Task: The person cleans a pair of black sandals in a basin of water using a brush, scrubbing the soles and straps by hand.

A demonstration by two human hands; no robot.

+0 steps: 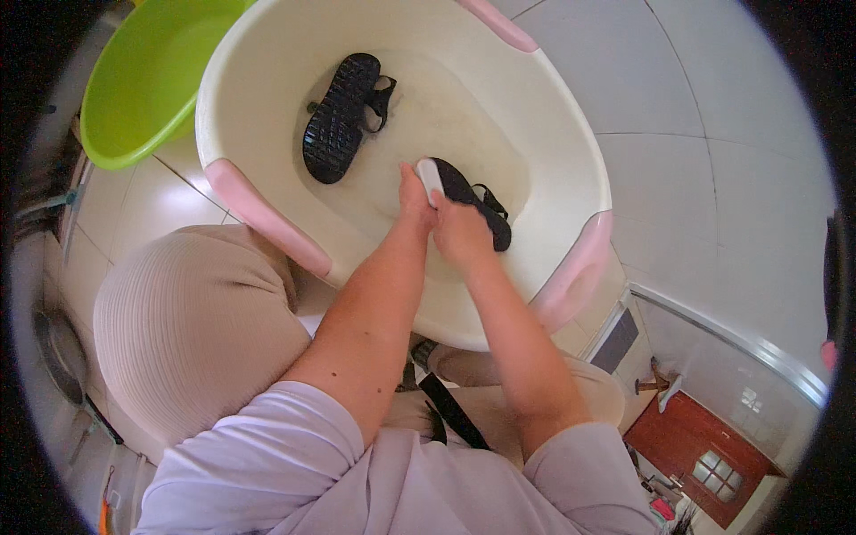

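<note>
A wet-looking black sandal [456, 180] is tilted over the bottom of a cream plastic tub [568, 127] with pink grips. My left hand [414, 194] is at its upper end, thumb up, with the other fingers mostly hidden behind a small white oblong object [430, 180], perhaps a brush. My right hand [463, 233] curls around the lower end of that white object, against the sandal's face. The sandal's strap sticks out on the right. A second black sandal [341, 120] lies sole up at the tub's left, its strap towards the middle.
Beyond the tub's left rim stands a lime green basin [140, 87]. My bent knee [194, 328] is close to the tub's left pink grip [267, 217]. White floor tiles [120, 207] surround the tub. A brown door [695, 455] shows at lower right, a dark pan [60, 354] at far left.
</note>
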